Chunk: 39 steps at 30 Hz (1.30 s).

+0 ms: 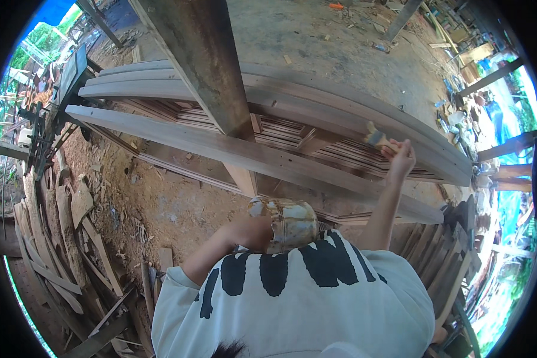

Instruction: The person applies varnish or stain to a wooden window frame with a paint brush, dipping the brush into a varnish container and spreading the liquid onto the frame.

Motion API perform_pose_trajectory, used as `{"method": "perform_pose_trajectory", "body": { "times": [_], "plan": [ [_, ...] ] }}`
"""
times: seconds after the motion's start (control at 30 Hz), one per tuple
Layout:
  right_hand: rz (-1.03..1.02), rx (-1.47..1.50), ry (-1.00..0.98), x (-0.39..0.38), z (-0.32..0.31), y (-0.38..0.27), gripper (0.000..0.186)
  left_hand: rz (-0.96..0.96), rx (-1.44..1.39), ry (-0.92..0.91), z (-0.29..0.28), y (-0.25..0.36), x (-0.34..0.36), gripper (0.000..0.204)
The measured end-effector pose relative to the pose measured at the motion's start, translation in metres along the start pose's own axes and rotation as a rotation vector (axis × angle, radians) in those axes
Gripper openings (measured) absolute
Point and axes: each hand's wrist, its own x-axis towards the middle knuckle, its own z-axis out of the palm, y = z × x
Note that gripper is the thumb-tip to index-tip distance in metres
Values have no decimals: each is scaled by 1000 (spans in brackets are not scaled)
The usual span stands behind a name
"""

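Note:
My right hand is closed round the handle of a paintbrush, its bristles pointing up and to the left. The brush is over the slatted wooden frames, close to the inner side of the far one; whether the bristles touch the wood I cannot tell. Close to my chest, my left hand grips a pale, round tub streaked with brown drips. Its contents are hidden. A long, smooth wooden beam of the nearer frame runs between the tub and the brush.
A thick wooden post rises in front of the frames, left of my right hand. Scrap boards lie piled at the left, and planks stand at the lower right. Wood shavings and dirt cover the ground.

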Motion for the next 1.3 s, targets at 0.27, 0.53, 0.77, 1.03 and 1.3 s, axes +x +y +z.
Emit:
{"method": "perform_pose_trajectory", "body": {
  "times": [0.27,0.53,0.77,1.03,1.3],
  "plan": [
    [-148,-214,65,-17,27,-11,41,150,-134,131,-8,23,-11,56],
    [-80,-71,-231,-53,79,-12,38,158,-195,-81,-18,16,8,53],
    [-179,-169,-42,-27,15,-8,39,-48,28,-105,-19,30,16,55],
    [-330,-953,356,26,-85,-10,35,5,-216,-3,-13,25,6,56],
    [-37,-342,-490,-82,103,6,28,-48,-414,199,16,8,-3,55]
  ]
}}
